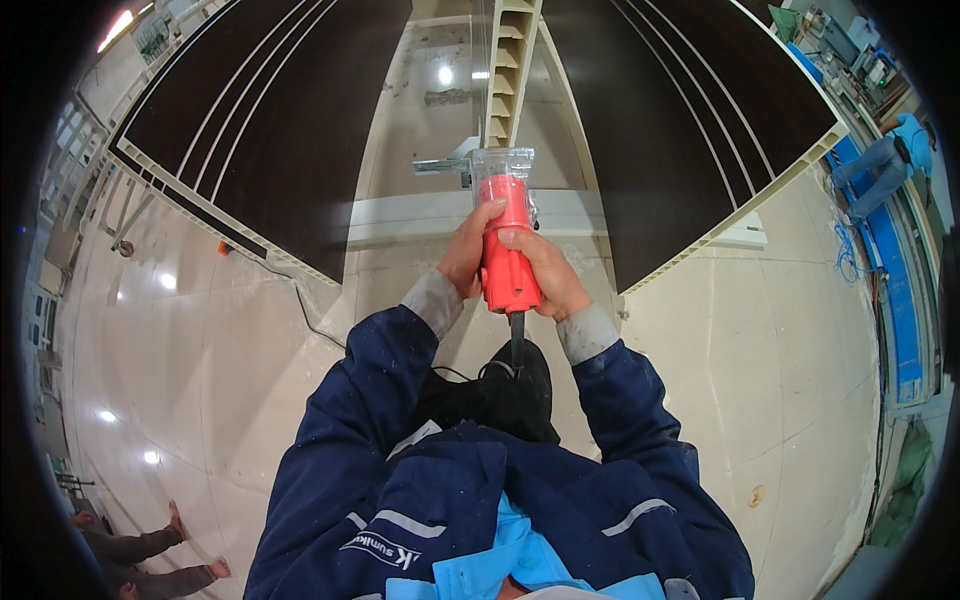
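Note:
Both my hands are wrapped around a red trim router [513, 282] with a clear plastic base. My left hand [463, 255] grips its left side, and my right hand [552, 275] its right side, with the thumbs on top. The clear base [503, 160] meets the near end of a pale hollow-core panel [506, 80] standing on edge. Whether the bit is cutting is hidden. From the router's rear a black cord [517, 335] runs down toward my legs. Just left of the base is a metal bracket or hinge [440, 166].
Large dark panels with pale stripes flank the narrow one, left [270, 130] and right [690, 120]. A white crossbar [400, 215] lies beneath. A cable [308, 318] trails over the floor. Another person [905, 150] bends by a blue machine [905, 340]; someone's limbs [140, 548] show lower left.

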The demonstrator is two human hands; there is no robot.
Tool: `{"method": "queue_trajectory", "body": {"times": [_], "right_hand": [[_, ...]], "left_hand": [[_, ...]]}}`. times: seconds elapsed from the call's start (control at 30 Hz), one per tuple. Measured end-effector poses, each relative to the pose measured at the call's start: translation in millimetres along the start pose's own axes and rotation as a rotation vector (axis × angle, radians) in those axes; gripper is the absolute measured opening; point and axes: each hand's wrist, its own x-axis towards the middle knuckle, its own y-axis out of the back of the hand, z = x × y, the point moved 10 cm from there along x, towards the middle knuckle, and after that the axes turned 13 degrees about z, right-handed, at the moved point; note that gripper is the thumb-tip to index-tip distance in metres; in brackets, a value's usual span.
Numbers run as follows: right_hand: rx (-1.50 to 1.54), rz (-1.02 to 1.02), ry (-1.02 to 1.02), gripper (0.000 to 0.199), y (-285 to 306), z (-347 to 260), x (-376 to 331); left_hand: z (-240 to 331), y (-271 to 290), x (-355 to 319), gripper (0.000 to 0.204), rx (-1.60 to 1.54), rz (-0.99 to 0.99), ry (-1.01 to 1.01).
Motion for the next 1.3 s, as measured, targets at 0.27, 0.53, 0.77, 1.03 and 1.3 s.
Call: {"method": "queue_trajectory", "body": {"times": [0.27,0.53,0.77,1.03,1.3], "right_hand": [[0.030,0.002,-0.015,0.047,0,-3,7],[-0.014,-0.016,-0.045,0.048,-7,-11,1],[0.006,0.005,0.034,0.048,-24,-50,-13],[0.028,-0.041,0.102,0.049,-60,-124,-45],[0.000,-0.047,0.225,0.048,-87,-176,-67]], "left_hand": [[1,-3,13,0.050,-0.017,-0.008,0.072],[6,-9,13,0.050,-0.007,-0.022,0.078],[42,-44,-3,0.045,-0.042,-0.104,0.053],[109,-104,-37,0.042,0.004,-0.180,-0.058],[147,-137,-44,0.042,0.003,-0.172,-0.092]]}}
